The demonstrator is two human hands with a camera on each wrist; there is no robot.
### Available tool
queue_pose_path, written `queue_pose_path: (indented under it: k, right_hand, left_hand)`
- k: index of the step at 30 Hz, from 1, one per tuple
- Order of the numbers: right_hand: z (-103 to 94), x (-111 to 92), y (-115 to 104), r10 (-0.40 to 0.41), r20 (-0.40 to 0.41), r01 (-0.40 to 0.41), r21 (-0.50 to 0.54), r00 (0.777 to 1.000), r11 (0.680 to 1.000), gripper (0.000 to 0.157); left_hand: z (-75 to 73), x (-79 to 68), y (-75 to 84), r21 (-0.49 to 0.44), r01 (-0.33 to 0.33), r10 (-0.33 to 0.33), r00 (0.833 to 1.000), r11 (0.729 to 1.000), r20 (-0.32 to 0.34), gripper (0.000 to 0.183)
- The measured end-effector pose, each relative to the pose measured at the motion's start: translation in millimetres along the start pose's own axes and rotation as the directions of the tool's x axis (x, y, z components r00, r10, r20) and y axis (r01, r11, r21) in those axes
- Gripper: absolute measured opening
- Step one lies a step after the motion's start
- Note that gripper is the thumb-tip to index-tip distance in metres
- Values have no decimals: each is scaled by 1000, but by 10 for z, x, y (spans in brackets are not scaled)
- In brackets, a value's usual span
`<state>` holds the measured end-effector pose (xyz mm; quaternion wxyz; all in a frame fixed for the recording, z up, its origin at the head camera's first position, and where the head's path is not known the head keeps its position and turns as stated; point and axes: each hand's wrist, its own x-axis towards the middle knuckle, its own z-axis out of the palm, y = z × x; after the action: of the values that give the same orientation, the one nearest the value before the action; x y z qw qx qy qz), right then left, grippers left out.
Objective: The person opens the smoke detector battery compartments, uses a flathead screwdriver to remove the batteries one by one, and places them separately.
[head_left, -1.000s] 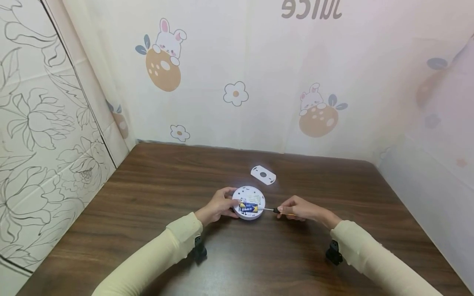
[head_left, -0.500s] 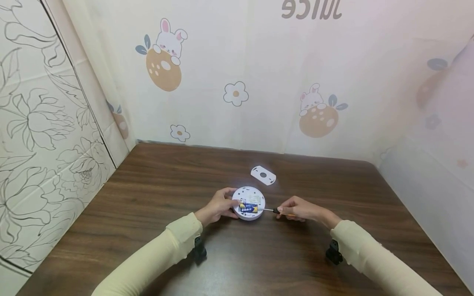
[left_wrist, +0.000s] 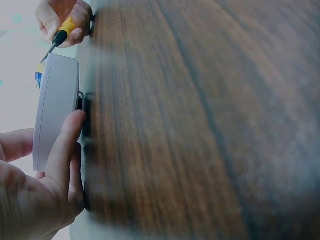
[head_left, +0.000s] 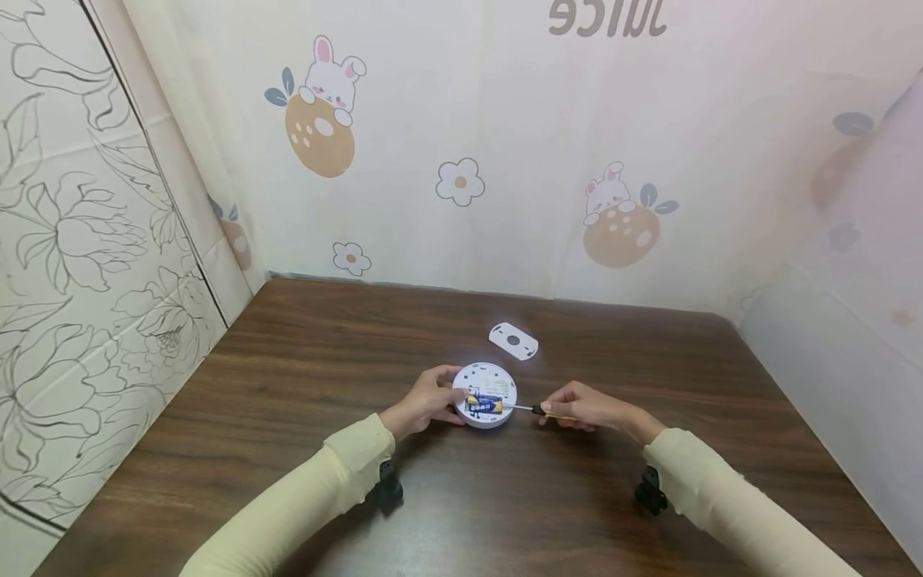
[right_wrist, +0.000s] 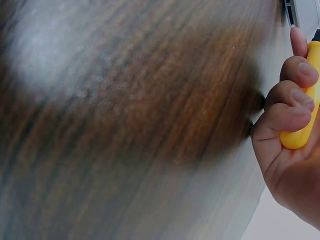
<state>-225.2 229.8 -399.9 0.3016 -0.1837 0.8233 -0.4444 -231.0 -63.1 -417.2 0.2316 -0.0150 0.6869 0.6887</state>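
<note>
A round white smoke alarm (head_left: pixel 493 375) lies with its back up at the middle of the table. In its battery bay sits a blue and yellow battery (head_left: pixel 485 405). My left hand (head_left: pixel 425 401) grips the alarm's left rim, thumb on top and fingers along the side and underneath. From the right, my right hand (head_left: pixel 587 407) holds a screwdriver (head_left: pixel 536 409). Its metal tip meets the battery's right end; the exact contact is too small to tell. Curled fingers wrap the yellow screwdriver handle (right_wrist: pixel 300 137) in the right wrist view. The alarm (left_wrist: pixel 59 105) appears edge-on in the left wrist view.
A white mounting plate (head_left: pixel 528 348) with a dark round centre lies just behind the alarm on the brown wooden table (head_left: pixel 324 344). A patterned curtain (head_left: pixel 461 240) hangs along the table's back edge. Black wrist cameras (head_left: pixel 389 487) sit under both sleeves.
</note>
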Motion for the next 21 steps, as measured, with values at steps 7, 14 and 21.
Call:
queue_pose_path:
  k: [7,14,21]
  right_hand:
    - [-16,5,21,-2,3,2,0,1000,1000,35]
    - [-16,-19,20,-7,7,7,2,1000,1000,35]
    - [-26,-31,21,11,-7,-11,-4,1000,1000,34]
  left_hand:
    - [-3,22,-12,-10,-3,3,1000,1000,4,48]
    - [-1,11,-12,-9,-2,2,1000,1000,10,49]
    - [-9,9,11,1,10,-10,1000,1000,22,50]
